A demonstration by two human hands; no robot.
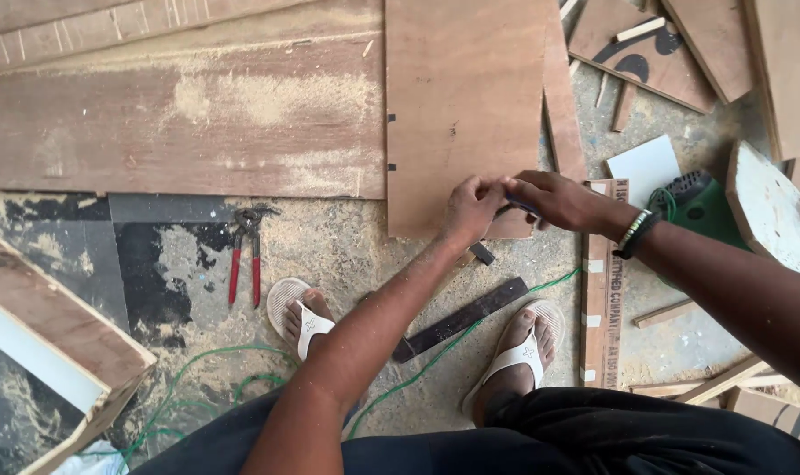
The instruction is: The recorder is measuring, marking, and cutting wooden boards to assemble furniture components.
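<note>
Both hands meet over the lower edge of a plywood panel (464,105) that lies on the floor ahead of the feet. The left hand (472,209) has its fingers (482,186) curled narrow, pinching at something too small to make out, so I cannot tell what it grips. The right hand (558,200) is closed round a thin dark tool (521,208), seemingly a pencil or marker, whose tip points toward the left fingers and nearly touches them. A beaded band (635,231) sits on the right wrist. Just below the fingers, a short dark piece (482,253) pokes out from under the left hand, and further toward the body a dark metal square (460,319) lies slantwise between the two sandals (299,312), crossed by a green cable (435,356). Well left of the fingers, red-handled pincers (246,255) rest on sawdust. Beyond the fingers to the left stretches a wide board (180,114) dusted with sawdust, its edge just beside the panel. To the right of the fingers lie a printed strip (601,299), a white offcut (645,165), a green power tool (704,207) and loose scraps (646,53). Nothing lies between the two hands; the left forearm hides part of the floor beneath it.
</note>
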